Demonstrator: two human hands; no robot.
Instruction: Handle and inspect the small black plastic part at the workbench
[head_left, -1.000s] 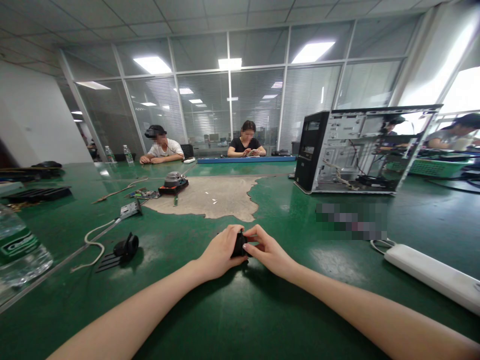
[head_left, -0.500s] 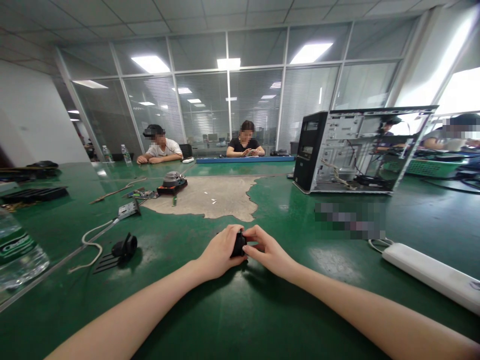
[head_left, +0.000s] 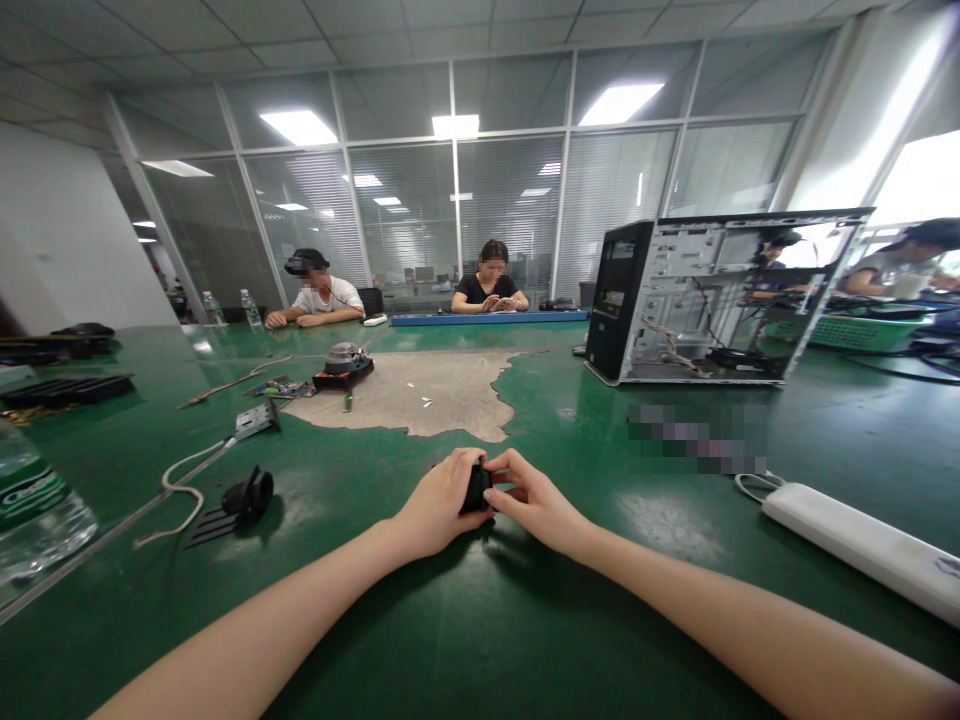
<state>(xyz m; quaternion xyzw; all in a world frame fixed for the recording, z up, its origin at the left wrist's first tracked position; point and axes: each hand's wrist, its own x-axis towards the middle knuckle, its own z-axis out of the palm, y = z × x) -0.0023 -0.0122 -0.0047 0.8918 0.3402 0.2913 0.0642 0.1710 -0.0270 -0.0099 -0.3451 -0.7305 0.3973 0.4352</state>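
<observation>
A small black part (head_left: 477,488), its kind hidden by my fingers, is held low over the green table (head_left: 480,620) between both hands. My left hand (head_left: 444,498) is wrapped round its left side, thumb below and fingers over the top. From the right, my right hand (head_left: 534,502) pinches the part's edge with bent fingers and thumb. To the left lies a black plastic piece (head_left: 244,500) with a round ring and long prongs. Beyond my hands is a bare beige patch (head_left: 442,395) in the tabletop.
An opened computer case (head_left: 690,300) stands at the back right, and a white power strip (head_left: 862,545) lies at the right. A heatsink fan (head_left: 345,365), a metal bracket with a cable (head_left: 255,420) and a water bottle (head_left: 37,500) are on the left. Two people sit across the table.
My hands and the black part look almost unchanged. The view has shifted very slightly, and the person at the far right has a slightly different head position.
</observation>
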